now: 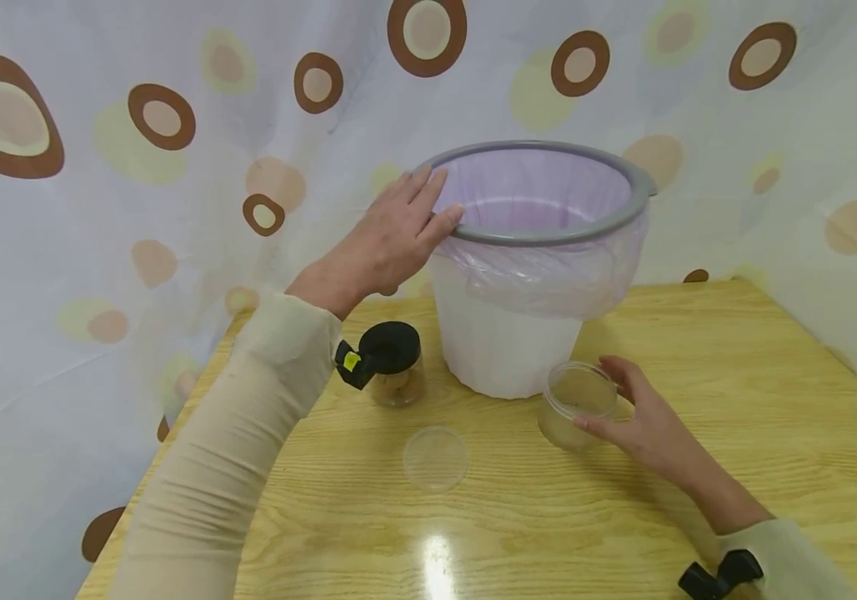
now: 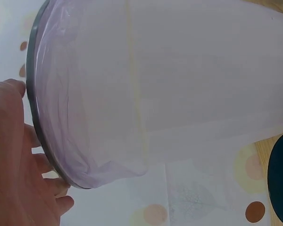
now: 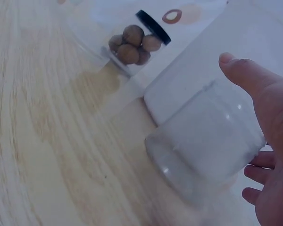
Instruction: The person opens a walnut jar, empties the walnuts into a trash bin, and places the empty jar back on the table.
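Note:
A white bin (image 1: 507,350) with a grey rim (image 1: 533,237) and a thin lilac liner bag (image 1: 548,275) stands on the table. My left hand (image 1: 391,237) rests on the rim's left side, its fingers spread across the edge in the left wrist view. At the bin's lower right a clear lidless jar (image 1: 571,408) sits on the tabletop. Around its right side is my right hand (image 1: 654,433), thumb and fingers apart; in the right wrist view the thumb (image 3: 243,68) stands off the jar's wall.
Left of the bin is a clear jar (image 1: 396,387) with a black lid (image 1: 393,343); it holds several round brown pieces (image 3: 129,49). A thin translucent disc (image 1: 436,460) lies flat on the wooden table (image 1: 338,508). A patterned cloth (image 1: 203,183) hangs behind.

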Available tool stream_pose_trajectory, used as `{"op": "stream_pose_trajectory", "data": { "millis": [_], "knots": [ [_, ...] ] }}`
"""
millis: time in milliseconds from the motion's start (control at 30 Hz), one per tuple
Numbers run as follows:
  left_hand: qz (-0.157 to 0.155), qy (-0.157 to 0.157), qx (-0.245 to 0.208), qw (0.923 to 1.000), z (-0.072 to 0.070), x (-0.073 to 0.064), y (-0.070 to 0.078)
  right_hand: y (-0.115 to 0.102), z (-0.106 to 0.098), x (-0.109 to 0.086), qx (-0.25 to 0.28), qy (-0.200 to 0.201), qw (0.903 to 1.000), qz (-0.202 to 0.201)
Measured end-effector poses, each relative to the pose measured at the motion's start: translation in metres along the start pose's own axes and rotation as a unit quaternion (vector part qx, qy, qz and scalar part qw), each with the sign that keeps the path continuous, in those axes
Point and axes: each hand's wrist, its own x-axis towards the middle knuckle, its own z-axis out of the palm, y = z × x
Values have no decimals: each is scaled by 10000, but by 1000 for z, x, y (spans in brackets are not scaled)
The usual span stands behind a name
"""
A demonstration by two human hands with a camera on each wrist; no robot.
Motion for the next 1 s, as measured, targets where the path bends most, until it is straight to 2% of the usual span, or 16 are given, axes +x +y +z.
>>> {"op": "stream_pose_trajectory", "data": {
  "millis": [167, 267, 500, 733, 1000],
  "knots": [
    [92, 165, -159, 9997, 0, -6, -5, -12, 0, 1, -54, 175, 9993, -334],
    [157, 296, -311, 9990, -2, -11, -7, -18, 1, 1, -195, 231, 9989, -367],
    [186, 599, -905, 9939, -4, -29, -16, -30, 3, 2, -448, 454, 9962, -592],
    [11, 743, -1565, 9849, 1, -48, -29, -44, 4, 3, -316, 536, 9939, -911],
    [-68, 902, -1772, 9800, 13, -66, -40, -55, 10, 5, -64, 405, 9914, -1246]
  ]
}}
